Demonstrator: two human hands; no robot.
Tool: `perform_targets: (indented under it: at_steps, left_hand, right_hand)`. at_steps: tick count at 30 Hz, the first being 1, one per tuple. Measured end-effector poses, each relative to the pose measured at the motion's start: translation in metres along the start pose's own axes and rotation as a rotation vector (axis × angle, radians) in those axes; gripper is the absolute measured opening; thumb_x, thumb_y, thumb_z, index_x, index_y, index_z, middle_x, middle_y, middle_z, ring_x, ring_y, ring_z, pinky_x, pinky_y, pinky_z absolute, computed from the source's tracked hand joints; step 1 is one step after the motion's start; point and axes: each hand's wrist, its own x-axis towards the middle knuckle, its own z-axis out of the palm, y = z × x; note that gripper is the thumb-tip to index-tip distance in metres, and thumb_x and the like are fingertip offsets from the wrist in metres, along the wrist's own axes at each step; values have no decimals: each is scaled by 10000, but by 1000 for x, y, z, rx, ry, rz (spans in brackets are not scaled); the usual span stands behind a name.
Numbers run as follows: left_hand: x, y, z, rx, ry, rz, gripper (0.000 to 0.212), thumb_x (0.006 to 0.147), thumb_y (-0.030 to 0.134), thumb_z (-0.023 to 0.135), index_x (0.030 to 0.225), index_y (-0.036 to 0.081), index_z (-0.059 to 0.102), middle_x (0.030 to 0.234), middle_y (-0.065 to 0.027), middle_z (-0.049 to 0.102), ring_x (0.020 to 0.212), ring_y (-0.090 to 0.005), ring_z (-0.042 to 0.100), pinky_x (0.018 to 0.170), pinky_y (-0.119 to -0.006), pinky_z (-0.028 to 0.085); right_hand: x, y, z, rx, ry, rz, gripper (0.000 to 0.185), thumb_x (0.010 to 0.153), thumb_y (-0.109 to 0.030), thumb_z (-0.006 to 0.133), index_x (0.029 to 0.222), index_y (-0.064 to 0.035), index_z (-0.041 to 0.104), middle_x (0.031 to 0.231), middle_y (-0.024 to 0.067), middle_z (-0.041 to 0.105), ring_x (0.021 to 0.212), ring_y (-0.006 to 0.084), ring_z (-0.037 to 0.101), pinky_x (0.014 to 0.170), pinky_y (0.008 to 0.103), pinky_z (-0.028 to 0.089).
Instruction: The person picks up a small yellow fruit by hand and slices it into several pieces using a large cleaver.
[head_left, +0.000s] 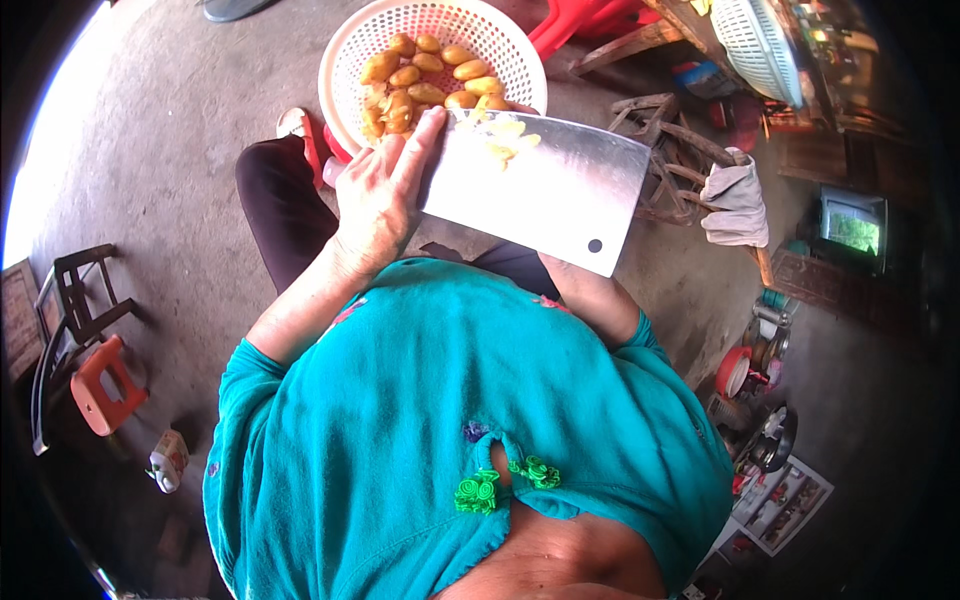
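My left hand (386, 184) grips a wide metal cleaver (536, 187) at its left end, the index finger lying along the blade's edge. The blade lies tilted in front of me, a round hole near its lower right corner. Pale yellow potato slivers (504, 142) stick to its upper part. Behind the blade my right hand (523, 109) is almost wholly hidden; the forearm comes up beneath it. A potato (491, 102) shows just over the blade's upper edge; whether the right hand holds it is hidden. Several yellow-brown potatoes (426, 93) lie in a white plastic colander (525, 56) beyond my hands.
A wooden chair (667, 161) with a grey cloth (739, 199) stands to the right, below a pale basket (754, 49). Red plastic furniture (581, 26) is behind the colander. At left are an orange stool (109, 386) and a carton-like container (169, 459). Pans (772, 442) lie lower right.
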Motion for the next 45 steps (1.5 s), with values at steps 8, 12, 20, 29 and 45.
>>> perform_targets:
  at_steps: [8,12,20,29,45]
  left_hand:
    - [2,5,-6,-52,-24,22,634,815,39,694,1434,113,578,774,-62,545,690,-228,637,674,-363,548]
    - [2,5,-4,-36,0,20,632,829,38,687,1446,111,565,771,-60,538,683,-228,624,670,-362,541]
    - [-2,1,-1,-34,4,-15,604,838,56,699,1427,114,583,753,-56,536,655,-226,627,643,-361,539]
    - [3,6,-2,1,72,41,539,866,58,702,1394,111,606,732,-47,520,617,-207,603,597,-352,514]
    - [3,-1,0,12,84,-7,558,869,79,706,1413,147,601,743,-50,527,641,-219,624,613,-361,529]
  right_hand:
    - [0,19,-11,341,-59,213,581,1093,-398,411,1573,-95,285,1564,154,424,1427,250,471,1139,396,456]
    - [0,17,-11,278,-37,349,612,1091,-429,403,1590,-105,259,1586,145,400,1445,250,448,1160,409,430]
    - [6,-12,1,466,74,337,616,1080,-382,452,1575,-75,252,1567,152,414,1418,243,480,1146,395,456]
    - [-12,13,1,337,-43,149,675,1077,-457,420,1595,-97,179,1599,139,369,1438,244,451,1162,391,431]
    - [-2,-2,2,703,88,224,697,1078,-534,331,1616,-124,165,1641,125,303,1502,258,351,1200,421,378]
